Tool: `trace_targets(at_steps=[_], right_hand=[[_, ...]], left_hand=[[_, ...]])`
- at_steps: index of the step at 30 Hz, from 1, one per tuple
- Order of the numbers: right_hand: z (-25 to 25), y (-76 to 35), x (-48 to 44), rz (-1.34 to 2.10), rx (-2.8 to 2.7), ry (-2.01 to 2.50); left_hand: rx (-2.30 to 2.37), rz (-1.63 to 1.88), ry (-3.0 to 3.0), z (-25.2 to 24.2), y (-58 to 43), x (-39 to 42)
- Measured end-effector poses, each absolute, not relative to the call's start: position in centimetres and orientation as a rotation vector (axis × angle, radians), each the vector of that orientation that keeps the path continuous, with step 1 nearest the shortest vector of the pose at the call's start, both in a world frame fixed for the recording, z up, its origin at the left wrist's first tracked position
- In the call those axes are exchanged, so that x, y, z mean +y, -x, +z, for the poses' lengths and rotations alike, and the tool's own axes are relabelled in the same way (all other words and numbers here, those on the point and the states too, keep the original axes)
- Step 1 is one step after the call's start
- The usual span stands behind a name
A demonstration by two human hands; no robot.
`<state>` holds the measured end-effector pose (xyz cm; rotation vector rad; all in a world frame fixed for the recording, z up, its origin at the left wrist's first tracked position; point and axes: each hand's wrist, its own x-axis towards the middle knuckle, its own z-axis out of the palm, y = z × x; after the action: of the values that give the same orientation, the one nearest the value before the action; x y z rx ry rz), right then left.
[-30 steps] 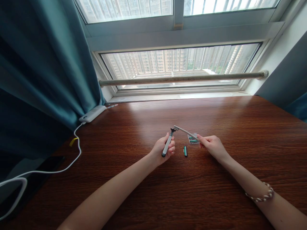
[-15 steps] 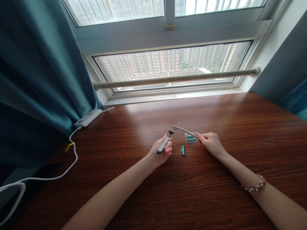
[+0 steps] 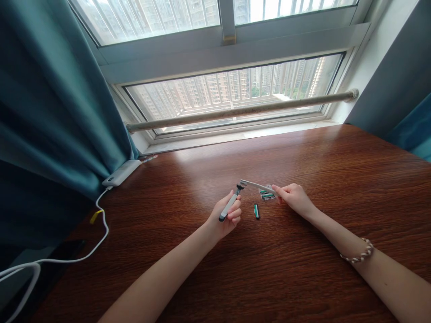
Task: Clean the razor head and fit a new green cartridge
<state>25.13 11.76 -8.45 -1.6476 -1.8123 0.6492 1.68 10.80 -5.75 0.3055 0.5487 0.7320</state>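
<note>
My left hand is closed round a grey razor handle, its dark top end pointing up and away. Between the fingers of my right hand is a white toothbrush, held level with its bristles at the top of the razor handle. The bristles seem to touch that end. A green and black razor blade cartridge lies on the table between my hands. Behind the toothbrush lies a clear blister pack with more cartridges, partly covered by the brush and my right fingers.
The brown wooden table reaches to the window sill. A white power strip with a white cable lies at the left by the blue curtain. A metal rail crosses the window. Some dark flat object lies at the lower left.
The toothbrush head has come down and slightly left onto the top of the razor handle. Both hands keep their hold. The camera view has tilted slightly.
</note>
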Motion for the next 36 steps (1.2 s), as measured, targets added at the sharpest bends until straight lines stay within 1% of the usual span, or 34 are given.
trace_targets(at_steps=[15,20,24,29,33,36], right_hand=[[-8.90,-25.07,11.68,0.591,-1.868,1.683],[-8.71,-25.01,11.67,0.628,-1.832,1.670],[-8.63,-24.97,11.59,0.565,-1.879,1.690],[-8.64,-24.92,11.59,0.607,-1.850,1.654],[-8.77,-24.83,11.56,0.548,-1.901,1.669],[-8.77,-24.86,11.58,0.582,-1.856,1.642]], left_hand=[[0.536,0.748,-0.282,-6.15,-1.76,10.73],[0.533,0.750,-0.282,-6.37,-1.75,10.74],[0.527,0.752,-0.287,-6.47,-1.73,10.75],[0.535,0.751,-0.285,-6.49,-1.74,10.75],[0.544,0.733,-0.287,-6.48,-1.77,10.72],[0.544,0.724,-0.281,-6.51,-1.79,10.68]])
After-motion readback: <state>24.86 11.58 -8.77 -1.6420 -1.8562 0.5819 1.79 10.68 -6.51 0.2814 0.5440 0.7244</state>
